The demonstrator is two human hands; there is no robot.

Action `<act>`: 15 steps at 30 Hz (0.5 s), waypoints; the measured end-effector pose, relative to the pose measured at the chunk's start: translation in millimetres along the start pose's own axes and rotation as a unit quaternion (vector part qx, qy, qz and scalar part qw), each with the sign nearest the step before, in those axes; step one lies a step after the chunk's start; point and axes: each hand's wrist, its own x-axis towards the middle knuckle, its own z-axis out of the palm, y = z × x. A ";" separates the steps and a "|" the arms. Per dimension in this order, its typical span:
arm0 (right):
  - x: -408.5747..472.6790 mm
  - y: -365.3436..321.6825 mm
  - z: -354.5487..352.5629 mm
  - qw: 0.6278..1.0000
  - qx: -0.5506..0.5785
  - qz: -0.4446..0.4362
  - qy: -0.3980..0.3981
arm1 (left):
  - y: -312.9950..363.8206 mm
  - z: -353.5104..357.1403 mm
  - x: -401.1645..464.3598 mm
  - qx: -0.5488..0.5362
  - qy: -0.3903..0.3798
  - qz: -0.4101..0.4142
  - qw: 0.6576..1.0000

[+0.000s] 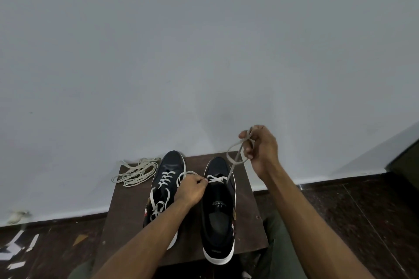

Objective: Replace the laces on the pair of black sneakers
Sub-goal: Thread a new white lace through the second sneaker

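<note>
Sneakers [217, 208] sit on the desk [127, 208]; left hand [191, 190] pinches the lace [234, 166] at an eyelet, right hand [260, 149] grips its loop.

left hand [191, 190]: low, near centre, fingers curled and pinching, forearm reaching in from the near left
right hand [260, 149]: raised farther right, fingers curled, gripping
</note>
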 end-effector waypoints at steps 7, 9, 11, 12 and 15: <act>-5.3 28.2 -2.5 0.964 -0.266 -0.020 0.020 | -0.2 0.0 3.9 -0.014 -0.004 -0.006 1.000; -6.4 60.5 -16.2 0.907 -0.422 0.010 0.002 | -0.8 1.6 4.4 -0.026 -0.005 -0.008 1.000; -12.8 86.3 -29.6 0.820 -0.569 0.052 -0.041 | -1.2 3.9 4.8 -0.047 -0.003 -0.015 0.999; -16.6 96.2 -34.6 0.788 -0.609 0.061 -0.059 | -2.8 4.8 6.1 -0.061 0.000 -0.016 0.998; -27.9 111.0 -39.8 0.755 -0.649 0.028 -0.090 | -7.5 4.0 8.4 -0.055 -0.018 0.002 0.998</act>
